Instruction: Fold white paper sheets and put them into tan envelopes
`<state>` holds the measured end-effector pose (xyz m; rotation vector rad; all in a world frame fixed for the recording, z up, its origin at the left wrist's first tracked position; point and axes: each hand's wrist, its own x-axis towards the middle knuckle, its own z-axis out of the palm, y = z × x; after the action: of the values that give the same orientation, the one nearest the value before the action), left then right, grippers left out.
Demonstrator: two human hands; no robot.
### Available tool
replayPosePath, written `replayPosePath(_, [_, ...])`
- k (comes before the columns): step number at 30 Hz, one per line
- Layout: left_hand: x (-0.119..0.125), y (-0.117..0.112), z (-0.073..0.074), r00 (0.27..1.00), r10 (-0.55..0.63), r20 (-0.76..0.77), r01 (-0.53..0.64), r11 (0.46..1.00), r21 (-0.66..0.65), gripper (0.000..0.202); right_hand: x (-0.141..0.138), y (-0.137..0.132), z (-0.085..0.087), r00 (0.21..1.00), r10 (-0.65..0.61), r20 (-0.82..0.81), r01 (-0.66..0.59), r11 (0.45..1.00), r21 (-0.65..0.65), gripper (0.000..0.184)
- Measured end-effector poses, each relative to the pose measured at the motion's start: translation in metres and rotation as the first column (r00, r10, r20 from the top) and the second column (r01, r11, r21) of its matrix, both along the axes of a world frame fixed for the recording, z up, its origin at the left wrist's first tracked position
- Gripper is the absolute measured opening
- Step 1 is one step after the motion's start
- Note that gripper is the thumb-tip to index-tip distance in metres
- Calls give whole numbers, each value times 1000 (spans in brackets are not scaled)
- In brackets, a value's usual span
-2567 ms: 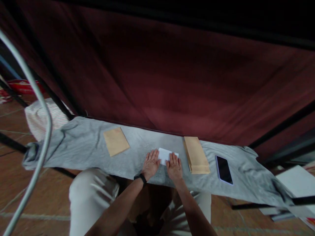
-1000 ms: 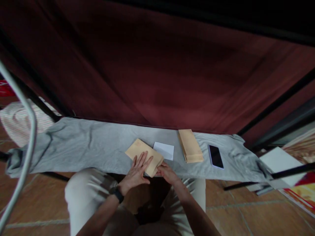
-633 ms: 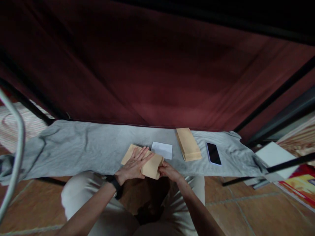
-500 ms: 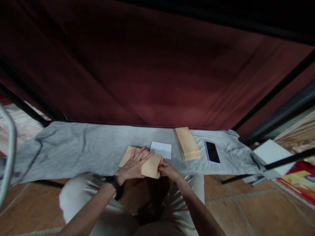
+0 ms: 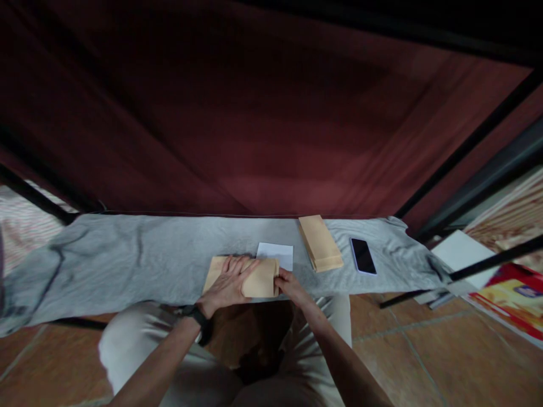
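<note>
A tan paper bag [image 5: 262,282] lies crosswise near the front edge of the grey cloth. My left hand [image 5: 231,282] rests on top of it, fingers spread and stretched flat across the paper. At the bag's right end, my right hand [image 5: 289,284] has its fingers closed at the edge, partly tucked inside where I cannot see the fingertips. Just behind the bag is a white sheet of paper [image 5: 278,252], partly covered by it. Farther right lies a flat stack of similar paper bags [image 5: 321,244].
A phone [image 5: 363,256] lies on the grey cloth [image 5: 169,243] to the right. Dark red fabric [image 5: 271,141] hangs behind, framed by black bars. My knees are under the front edge. A white box [image 5: 462,257] and a red and yellow package [image 5: 517,294] are at far right.
The bag's right end has lowered and now lies flatter and straighter along the cloth. My left hand stays on top, and my right hand remains at the right end. The view has shifted slightly.
</note>
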<state>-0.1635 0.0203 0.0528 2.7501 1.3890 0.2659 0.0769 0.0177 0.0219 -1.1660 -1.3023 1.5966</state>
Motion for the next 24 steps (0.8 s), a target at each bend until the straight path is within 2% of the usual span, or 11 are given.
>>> replayPosePath(8, [10,-3,0,1000,-27,9,26,997,73,103,5,-5,-4,997,-18,-81,11,997,-82,29])
replayPosePath(11, [13,-4,-1,1000,-10,24,9,997,77,101,2,-5,0,996,-38,-83,35,999,-40,29])
replayPosePath(14, [13,-3,-4,1000,22,10,-23,999,38,105,-3,-3,3,995,-80,-66,84,995,55,26])
replayPosePath(17, [11,0,-9,1000,9,-22,-9,1000,-1,109,-5,-2,3,990,-117,-78,125,986,113,28])
replayPosePath(24, [12,2,-9,999,-28,38,26,998,52,106,-1,-1,-5,987,-148,-67,154,984,90,29])
